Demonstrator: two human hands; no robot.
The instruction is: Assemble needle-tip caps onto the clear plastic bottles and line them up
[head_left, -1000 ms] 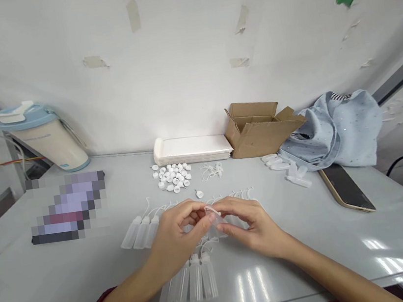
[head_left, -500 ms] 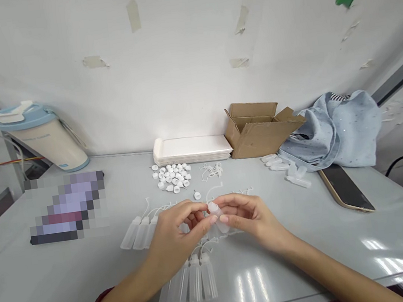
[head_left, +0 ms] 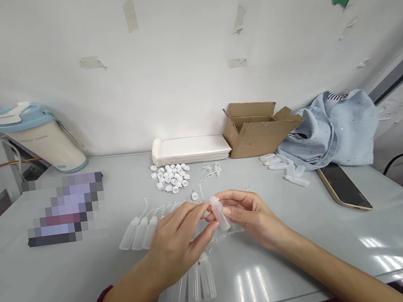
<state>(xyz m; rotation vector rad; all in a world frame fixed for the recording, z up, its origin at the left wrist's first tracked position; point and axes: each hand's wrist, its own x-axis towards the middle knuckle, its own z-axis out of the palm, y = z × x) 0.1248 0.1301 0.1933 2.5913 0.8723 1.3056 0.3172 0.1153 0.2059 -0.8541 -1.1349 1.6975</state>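
A small translucent squeeze bottle (head_left: 220, 214) is tilted between my hands above the table. My right hand (head_left: 251, 213) grips it, thumb on the front and fingers behind. My left hand (head_left: 183, 237) is closed in on the bottle's left side, its index fingertip by the neck and its thumb tip against the lower body. A thin pale tube (head_left: 201, 191) rises behind the left fingers; its lower end is hidden. More bottles with thin tubes (head_left: 131, 234) lie left of my left hand, and several bottles (head_left: 194, 283) lie below it. Others are partly covered by my hands.
White caps (head_left: 171, 177) with thin metal tips are heaped beyond my hands, beside loose white tubes (head_left: 210, 170). Behind stand stacked white trays (head_left: 192, 148) and a cardboard box (head_left: 262, 138). Phone (head_left: 343, 187), cloth bag (head_left: 354, 126) and loose translucent pieces (head_left: 296, 175) lie right; a tumbler (head_left: 46, 144) stands left.
The bottle has turned a little more upright, and more of its body shows. My left thumb has slid down off its upper front, while my right hand keeps its grip.
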